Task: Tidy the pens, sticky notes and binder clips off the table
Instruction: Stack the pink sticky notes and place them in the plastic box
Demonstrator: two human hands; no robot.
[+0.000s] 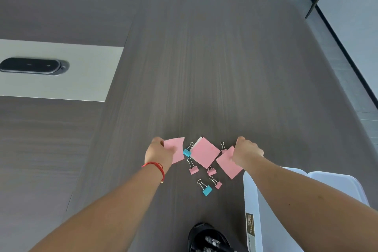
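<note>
Left hand fingers pinching curled pink note, right hand gripping another note — flat, square

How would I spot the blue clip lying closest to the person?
Start at the grey table and find the pink sticky notes between the two hands. Nearer the person lies a loose group of binder clips. The nearest clip is blue, beside a smaller pink clip; the other blue clip lies farther away.
</note>
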